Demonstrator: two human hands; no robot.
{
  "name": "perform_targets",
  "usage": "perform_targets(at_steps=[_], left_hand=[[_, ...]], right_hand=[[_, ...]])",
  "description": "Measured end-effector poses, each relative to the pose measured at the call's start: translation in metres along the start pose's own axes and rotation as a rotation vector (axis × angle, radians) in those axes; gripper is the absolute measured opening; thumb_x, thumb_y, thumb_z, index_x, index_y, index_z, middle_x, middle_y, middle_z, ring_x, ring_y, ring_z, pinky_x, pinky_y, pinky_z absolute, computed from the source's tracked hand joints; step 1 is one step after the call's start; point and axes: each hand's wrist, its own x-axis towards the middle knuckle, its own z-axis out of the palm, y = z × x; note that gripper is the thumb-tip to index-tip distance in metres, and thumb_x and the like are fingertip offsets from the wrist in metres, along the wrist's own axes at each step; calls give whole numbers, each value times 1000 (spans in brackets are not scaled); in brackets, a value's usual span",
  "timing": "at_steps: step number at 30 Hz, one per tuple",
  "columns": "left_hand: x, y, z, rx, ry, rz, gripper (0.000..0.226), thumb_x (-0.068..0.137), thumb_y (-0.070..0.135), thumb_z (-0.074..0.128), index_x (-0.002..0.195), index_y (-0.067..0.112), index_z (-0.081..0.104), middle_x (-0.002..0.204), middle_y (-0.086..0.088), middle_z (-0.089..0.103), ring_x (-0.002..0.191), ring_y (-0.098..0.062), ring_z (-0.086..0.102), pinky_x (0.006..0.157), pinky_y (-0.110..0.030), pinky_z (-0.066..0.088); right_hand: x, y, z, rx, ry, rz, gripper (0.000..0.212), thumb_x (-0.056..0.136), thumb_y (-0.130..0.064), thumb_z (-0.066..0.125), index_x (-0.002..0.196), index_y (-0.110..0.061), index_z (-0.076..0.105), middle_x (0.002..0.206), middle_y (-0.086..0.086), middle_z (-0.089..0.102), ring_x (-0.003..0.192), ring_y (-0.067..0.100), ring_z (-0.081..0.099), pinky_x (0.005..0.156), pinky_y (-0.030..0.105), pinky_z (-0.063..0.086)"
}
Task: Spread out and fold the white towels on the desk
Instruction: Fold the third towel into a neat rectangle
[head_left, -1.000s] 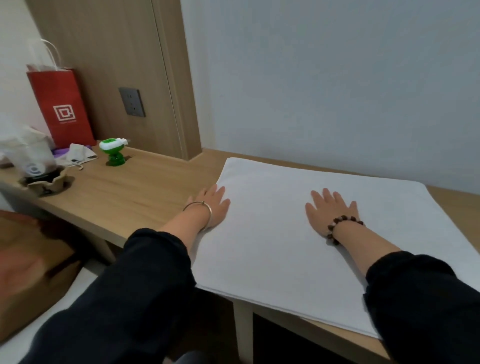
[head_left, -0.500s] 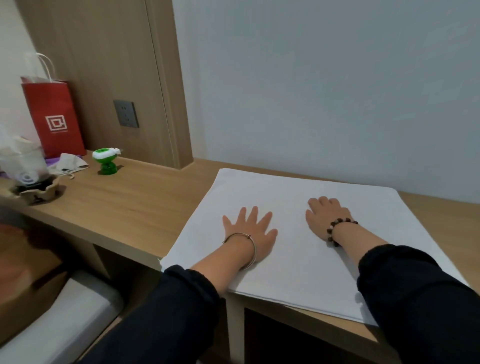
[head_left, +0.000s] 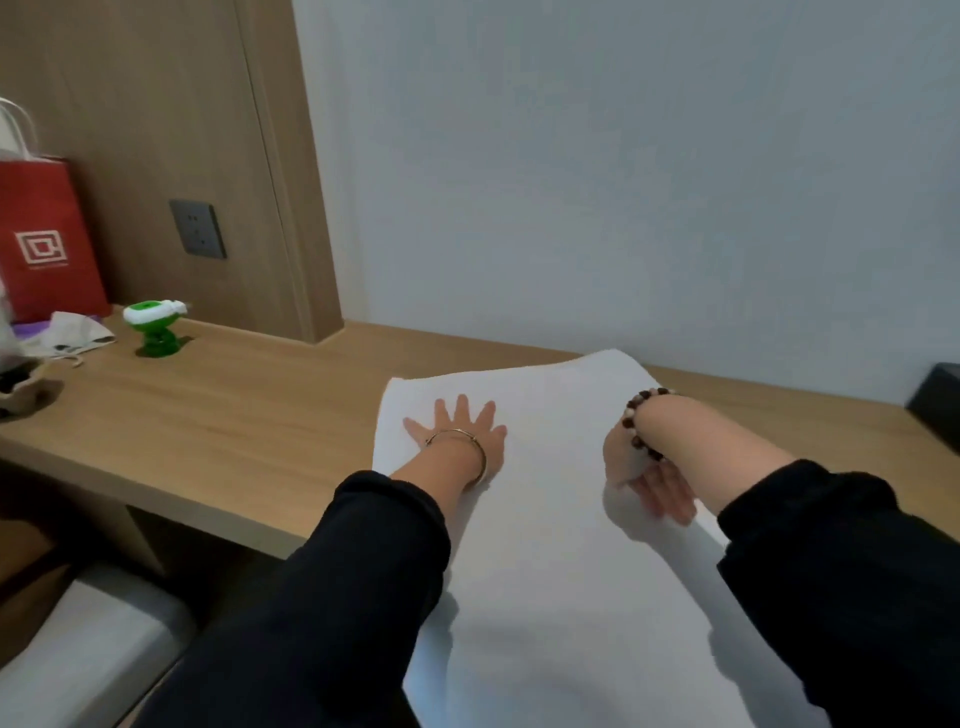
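On the desk: towel spread, folding hardly begun

On the wooden desk the white towel lies spread and smooth, its near part running over the front edge toward the person. The left hand presses flat on the towel's left side, fingers straight and splayed. The right hand is turned at the wrist on the right side, fingers pointing back toward the person. They look extended, but whether they pinch an edge underneath I cannot tell. The far right corner curls up slightly. Spreading looks done, by my judgement. No finished fold shows, so the folding itself remains. Only one towel is visible.
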Motion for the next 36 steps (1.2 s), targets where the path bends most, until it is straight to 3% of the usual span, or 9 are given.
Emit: perform_targets(at_steps=[2, 3, 6, 10, 12, 22, 27, 33, 36], left_hand=[[1, 12, 5, -18, 9, 96, 55, 96, 49, 15, 146, 44, -8, 157, 7, -16, 144, -27, -17, 105, -68, -6], [1, 20, 7, -10, 20, 141, 55, 94, 54, 11, 145, 46, -7, 157, 9, -15, 144, -26, -16, 106, -67, -7], [1, 38, 12, 38, 39, 243, 55, 93, 57, 8, 145, 46, -6, 158, 10, -13, 145, -24, -14, 106, -66, -7], [9, 42, 17, 41, 64, 286, 55, 94, 54, 7, 146, 45, -6, 158, 10, -12, 145, -22, -12, 108, -63, -5], [16, 42, 15, 32, 72, 278, 55, 93, 55, 7, 146, 45, -6, 158, 11, -11, 145, -20, -12, 109, -62, -5], [45, 65, 8, -55, 76, 21, 57, 93, 54, 7, 148, 41, -4, 158, 8, -13, 144, -23, -17, 103, -70, -5], [68, 40, 1, -56, 67, -16, 61, 91, 59, 8, 148, 40, -3, 158, 10, -13, 144, -21, -15, 108, -65, -3], [75, 34, 4, -44, 88, -18, 64, 92, 58, 7, 150, 34, -2, 158, 8, -12, 145, -20, -15, 110, -62, -4], [78, 33, 5, -28, 116, -9, 64, 92, 56, 8, 150, 29, -1, 158, 6, -10, 145, -20, -14, 111, -59, -2]], right_hand=[[14, 6, 7, 320, 173, -72, 28, 91, -16, 45, 77, -8, 68, 78, 5, 72, 63, 19, 64, 57, 21, 47], [21, 8, 9, 411, 345, -99, 21, 90, -13, 47, 79, -5, 63, 85, 9, 70, 69, 22, 64, 62, 24, 48], [47, 8, 17, 315, 674, -141, 29, 95, -21, 36, 116, -10, 53, 124, 11, 53, 111, 29, 51, 90, 35, 43], [78, 9, 50, 376, 612, -166, 52, 99, -39, 18, 148, -21, 22, 158, 1, 14, 143, 23, 15, 112, 47, 16], [89, 14, 61, 418, 643, -160, 55, 99, -45, 12, 151, -28, 8, 160, -6, -2, 146, 17, 0, 115, 48, 3], [119, 92, 65, 531, 618, 129, 60, 98, -47, 13, 152, -22, 8, 160, -2, 0, 146, 16, 1, 118, 46, 4], [125, 109, 69, 560, 612, 195, 65, 97, -49, 17, 152, -16, 9, 160, -1, 1, 146, 17, 1, 118, 47, 9], [123, 97, 57, 502, 495, 396, 64, 98, -45, 10, 152, -12, 2, 160, 3, -7, 146, 19, -5, 116, 53, -2], [119, 62, 38, 526, 513, 274, 64, 98, -47, 10, 152, -14, 1, 160, 4, -8, 146, 19, -7, 115, 51, -5]])
